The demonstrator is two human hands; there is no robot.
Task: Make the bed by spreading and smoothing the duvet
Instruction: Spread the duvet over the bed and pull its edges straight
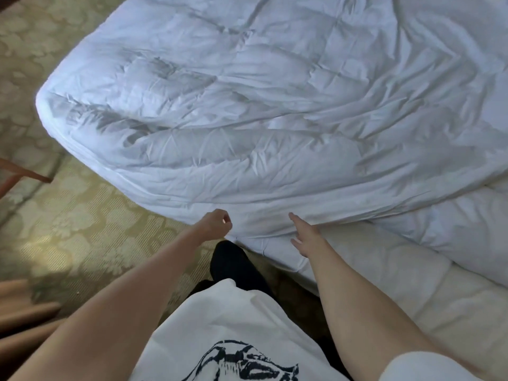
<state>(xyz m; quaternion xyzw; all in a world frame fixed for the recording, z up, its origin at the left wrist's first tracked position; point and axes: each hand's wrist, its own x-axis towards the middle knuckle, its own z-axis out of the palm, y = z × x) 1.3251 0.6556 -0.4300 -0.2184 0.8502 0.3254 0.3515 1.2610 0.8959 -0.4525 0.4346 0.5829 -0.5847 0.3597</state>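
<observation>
Over the floral green carpet [77,215] I see the wrinkled white duvet [261,119] covering the bed, its near edge hanging by my left hand [217,224], curled holding nothing, and my right hand [308,237], fingers straight, touching it.

Open carpet [68,229] left of the bed — rumpled duvet [275,119] across the whole mattress top.
</observation>
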